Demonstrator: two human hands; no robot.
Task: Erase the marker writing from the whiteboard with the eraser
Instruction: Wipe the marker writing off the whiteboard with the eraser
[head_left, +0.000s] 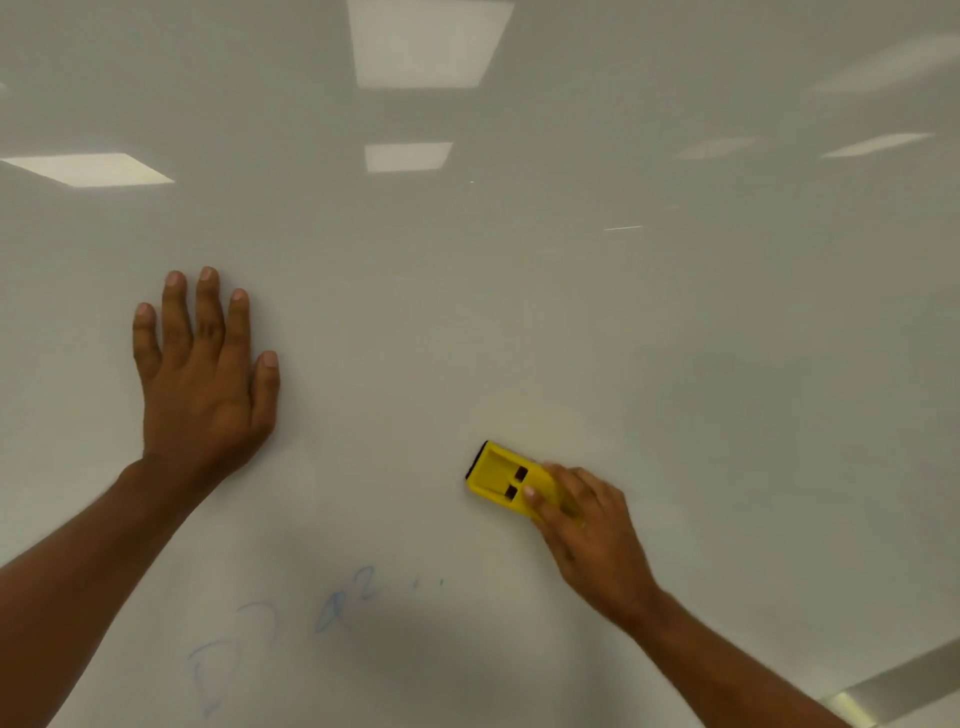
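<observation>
Yellow plastic marks the eraser (506, 480), which lies flat against the glossy whiteboard (519, 291), its dark felt edge showing along the upper left end. The right hand (589, 525) grips its lower right end, fingers curled over the body and pressing it to the board. The left hand (200, 374) rests open and flat on the board well to the left, fingers spread and pointing up, holding nothing. Faint blue marker writing (291, 623) sits below and between the two hands, apart from the eraser: a looped shape, something like a letter with a small 2, and a few dots. Ceiling lights (426, 44) reflect in the board's upper part
</observation>
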